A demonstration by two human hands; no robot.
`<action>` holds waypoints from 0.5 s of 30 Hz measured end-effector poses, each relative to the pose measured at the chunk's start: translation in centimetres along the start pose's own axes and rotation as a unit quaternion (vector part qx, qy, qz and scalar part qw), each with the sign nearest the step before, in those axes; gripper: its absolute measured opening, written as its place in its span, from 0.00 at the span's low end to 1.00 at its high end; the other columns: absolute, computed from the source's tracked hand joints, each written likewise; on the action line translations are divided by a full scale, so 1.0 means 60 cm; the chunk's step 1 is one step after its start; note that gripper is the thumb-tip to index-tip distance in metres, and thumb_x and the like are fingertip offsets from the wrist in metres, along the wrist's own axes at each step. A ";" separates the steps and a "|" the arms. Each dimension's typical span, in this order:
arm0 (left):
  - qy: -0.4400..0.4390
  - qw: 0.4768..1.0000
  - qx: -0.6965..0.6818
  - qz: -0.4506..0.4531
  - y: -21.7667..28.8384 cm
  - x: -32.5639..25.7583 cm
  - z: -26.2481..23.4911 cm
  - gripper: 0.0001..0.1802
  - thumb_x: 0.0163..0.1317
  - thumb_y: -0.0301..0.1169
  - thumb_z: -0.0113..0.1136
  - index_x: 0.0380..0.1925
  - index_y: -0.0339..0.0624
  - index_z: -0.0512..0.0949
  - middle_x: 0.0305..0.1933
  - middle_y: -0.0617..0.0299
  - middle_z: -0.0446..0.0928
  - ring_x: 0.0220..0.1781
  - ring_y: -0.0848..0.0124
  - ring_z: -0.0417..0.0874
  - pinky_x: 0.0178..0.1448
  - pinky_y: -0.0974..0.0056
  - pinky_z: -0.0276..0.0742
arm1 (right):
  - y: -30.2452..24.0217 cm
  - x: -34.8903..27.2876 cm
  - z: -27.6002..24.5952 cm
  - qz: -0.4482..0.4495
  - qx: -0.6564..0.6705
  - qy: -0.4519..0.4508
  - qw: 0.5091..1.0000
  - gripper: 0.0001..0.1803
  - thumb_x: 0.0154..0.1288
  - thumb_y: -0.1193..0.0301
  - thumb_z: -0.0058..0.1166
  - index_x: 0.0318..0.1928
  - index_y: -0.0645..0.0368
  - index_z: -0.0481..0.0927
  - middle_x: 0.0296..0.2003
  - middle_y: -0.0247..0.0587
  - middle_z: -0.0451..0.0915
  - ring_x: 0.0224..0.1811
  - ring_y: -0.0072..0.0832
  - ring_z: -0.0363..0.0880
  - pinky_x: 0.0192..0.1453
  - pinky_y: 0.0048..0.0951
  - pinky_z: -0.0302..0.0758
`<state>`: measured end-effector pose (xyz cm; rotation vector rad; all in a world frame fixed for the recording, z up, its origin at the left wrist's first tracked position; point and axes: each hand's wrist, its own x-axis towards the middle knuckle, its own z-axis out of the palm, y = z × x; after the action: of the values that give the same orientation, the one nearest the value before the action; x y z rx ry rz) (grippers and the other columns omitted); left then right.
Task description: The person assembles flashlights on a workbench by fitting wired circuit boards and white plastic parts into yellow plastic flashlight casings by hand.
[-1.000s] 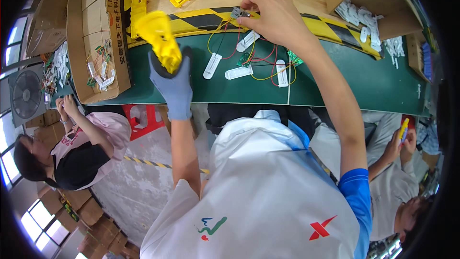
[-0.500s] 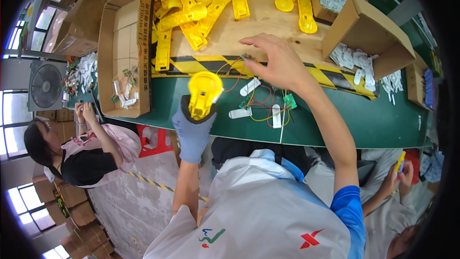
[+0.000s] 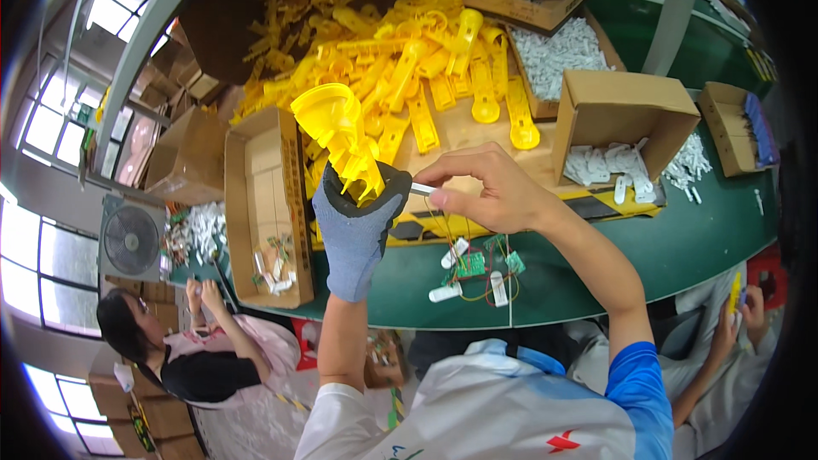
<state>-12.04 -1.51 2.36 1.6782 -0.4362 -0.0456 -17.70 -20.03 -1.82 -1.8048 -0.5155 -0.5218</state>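
In a grey-blue glove, my left hand [image 3: 356, 243] grips a yellow plastic housing [image 3: 339, 132] with a round cup end, held tilted above the bench edge. My bare right hand [image 3: 503, 196] pinches a small flat white plastic piece [image 3: 422, 189] between thumb and fingers, close against the gloved fingertips. Whether that piece touches the housing I cannot tell. Thin wires hang below the right hand toward green circuit boards [image 3: 469, 266] and small white plastic parts [image 3: 498, 288] on the green bench [image 3: 554, 294].
Yellow housings [image 3: 366, 60] lie heaped on the wooden board behind my hands. An open carton [image 3: 294, 204] stands left, another carton [image 3: 626, 94] with white parts right. A bin of white pieces [image 3: 562, 55] sits farther back. Co-workers sit left [image 3: 221, 349] and right [image 3: 724, 358].
My right hand has closed on the white piece and is now beside the gloved hand. The yellow housing has been tilted, its cup end pointing away. The whole view has shifted, showing more of the heap.
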 end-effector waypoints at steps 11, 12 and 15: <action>0.099 0.982 -0.151 0.060 -0.014 0.126 0.090 0.27 0.71 0.55 0.47 0.36 0.38 0.70 0.29 0.54 0.78 0.28 0.64 0.82 0.37 0.64 0.79 | -0.031 0.003 -0.020 0.127 -0.045 0.064 0.989 0.13 0.66 0.67 0.56 0.33 0.66 0.83 0.20 0.46 0.80 0.20 0.29 0.79 0.27 0.29 0.71; 0.080 0.982 -0.158 0.065 -0.022 0.123 0.097 0.24 0.72 0.51 0.48 0.38 0.38 0.70 0.33 0.54 0.78 0.33 0.64 0.83 0.41 0.63 0.80 | -0.028 0.007 -0.014 0.128 -0.074 0.089 0.985 0.14 0.64 0.67 0.57 0.29 0.67 0.82 0.19 0.48 0.79 0.19 0.35 0.80 0.26 0.32 0.72; 0.079 0.967 -0.225 0.095 -0.038 0.116 0.116 0.20 0.72 0.46 0.51 0.40 0.37 0.72 0.38 0.53 0.78 0.39 0.64 0.83 0.46 0.60 0.80 | 0.007 0.011 -0.009 0.125 -0.196 0.113 0.966 0.14 0.61 0.67 0.57 0.25 0.66 0.81 0.17 0.49 0.78 0.18 0.41 0.79 0.25 0.37 0.72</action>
<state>-6.92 -10.07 0.57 1.1782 -0.4276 0.1227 -16.99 -20.58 -1.63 -2.1119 -0.0213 -0.6777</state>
